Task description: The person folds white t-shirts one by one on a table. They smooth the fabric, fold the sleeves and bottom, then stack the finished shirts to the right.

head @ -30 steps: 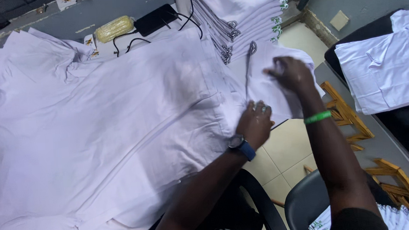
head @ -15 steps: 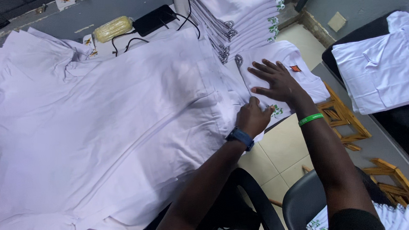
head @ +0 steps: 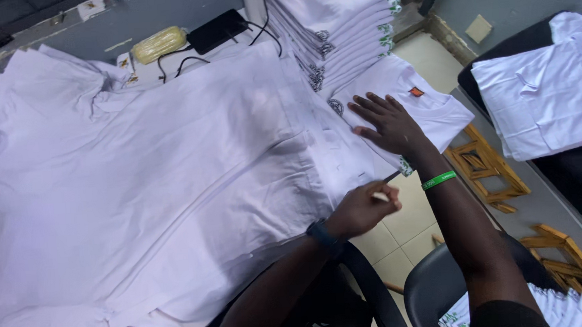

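A large white shirt (head: 169,172) lies spread over the table. My right hand (head: 387,122) rests flat, fingers apart, on a smaller folded white shirt (head: 430,109) with an orange tag at the table's right edge. My left hand (head: 362,210), with a dark watch on the wrist, is closed on a thin pen-like tool (head: 386,181) at the edge of the spread shirt. A green band circles my right wrist.
A tall stack of folded white shirts (head: 336,24) stands at the back right. A yellow bundle (head: 158,44), a black box (head: 217,31) and cables lie at the back. More white shirts (head: 552,90) rest on a dark surface right. A grey chair (head: 436,290) is below.
My right hand slid down off the folded shirt's collar and flattened on it. My left hand moved down and right, now pinching the thin tool.
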